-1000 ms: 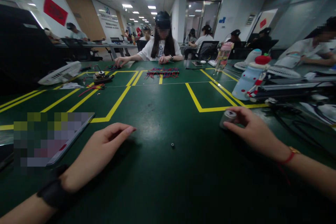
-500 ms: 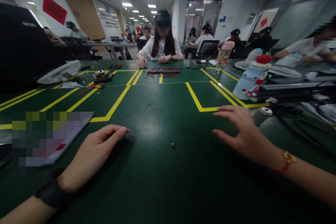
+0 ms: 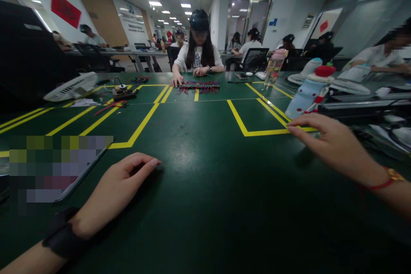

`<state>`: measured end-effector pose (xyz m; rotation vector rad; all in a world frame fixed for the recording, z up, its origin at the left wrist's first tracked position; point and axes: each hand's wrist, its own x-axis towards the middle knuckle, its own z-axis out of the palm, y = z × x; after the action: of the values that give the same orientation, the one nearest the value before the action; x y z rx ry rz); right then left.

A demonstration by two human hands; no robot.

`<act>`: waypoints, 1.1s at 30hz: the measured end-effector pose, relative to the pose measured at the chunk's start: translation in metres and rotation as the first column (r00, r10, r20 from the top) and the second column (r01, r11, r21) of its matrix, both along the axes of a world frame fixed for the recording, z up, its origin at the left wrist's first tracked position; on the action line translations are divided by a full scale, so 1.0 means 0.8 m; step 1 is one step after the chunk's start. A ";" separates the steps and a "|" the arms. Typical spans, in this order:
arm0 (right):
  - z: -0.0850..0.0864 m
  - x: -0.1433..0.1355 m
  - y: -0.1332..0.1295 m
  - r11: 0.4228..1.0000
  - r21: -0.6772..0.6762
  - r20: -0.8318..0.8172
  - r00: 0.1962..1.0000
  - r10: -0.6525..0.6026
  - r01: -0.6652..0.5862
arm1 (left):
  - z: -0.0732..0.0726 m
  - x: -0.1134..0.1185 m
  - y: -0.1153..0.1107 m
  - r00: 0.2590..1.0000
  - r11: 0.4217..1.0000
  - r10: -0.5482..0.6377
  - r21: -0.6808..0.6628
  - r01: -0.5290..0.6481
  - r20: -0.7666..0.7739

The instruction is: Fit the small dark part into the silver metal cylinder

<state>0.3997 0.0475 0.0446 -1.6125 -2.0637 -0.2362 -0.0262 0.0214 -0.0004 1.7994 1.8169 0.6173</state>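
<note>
Starting at the grip of our right hand (image 3: 340, 147), we note thumb and forefinger brought together at the tips, where they were spread a moment ago; the hand has also moved outward. The small ring-shaped part that lay between our hands is no longer in sight. We judge that it may be within those fingertips, but nothing shows between them, so this is unconfirmed. The grey cylinder formerly beside this hand is also out of view, possibly hidden behind it; position cannot be told. A shadow below suggests that the right hand is raised off the bench (image 3: 208, 209). Just beyond its fingers stands the blue bottle (image 3: 300, 98) with a red cap, tilted in our view and partly covered by the hand; contact cannot be confirmed. Farther out on the right we log the metal rails (image 3: 359, 107) and dark cables. Our left hand (image 3: 112, 184) has thumb and forefinger pressed together, tips toward the middle, with no held item visible; its place is little changed. It is nearest the flat device (image 3: 67, 167), which lies to its left, apart from the fingers. Across from us, a co-worker's hand (image 3: 176, 80) is at the left end of the row of red and blue wires (image 3: 201, 87), well apart from both our hands.
</note>
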 end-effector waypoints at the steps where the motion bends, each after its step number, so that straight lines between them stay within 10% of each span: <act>1: 0.004 0.027 0.000 0.992 0.007 0.048 0.991 -0.126 0.125 | 0.001 0.001 -0.001 1.000 1.000 0.003 -0.004 -0.003 0.000; 7: 0.002 0.112 0.001 0.848 -0.211 0.211 0.869 -0.447 0.487 | 0.010 0.007 -0.004 1.000 0.999 0.022 -0.041 -0.022 0.008; 24: 0.005 0.119 0.003 0.754 -0.322 0.116 0.814 -0.569 0.573 | -0.001 -0.001 -0.002 1.000 1.000 -0.008 -0.019 0.009 0.030; 33: 0.003 0.129 0.005 0.806 -0.400 -0.105 0.852 -0.513 0.436 | -0.003 -0.003 -0.002 0.999 0.999 -0.024 -0.025 0.025 0.026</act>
<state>0.5032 0.0512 0.0470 -2.2695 -1.5693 0.1576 -0.0288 0.0196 -0.0025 1.7862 1.7752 0.6027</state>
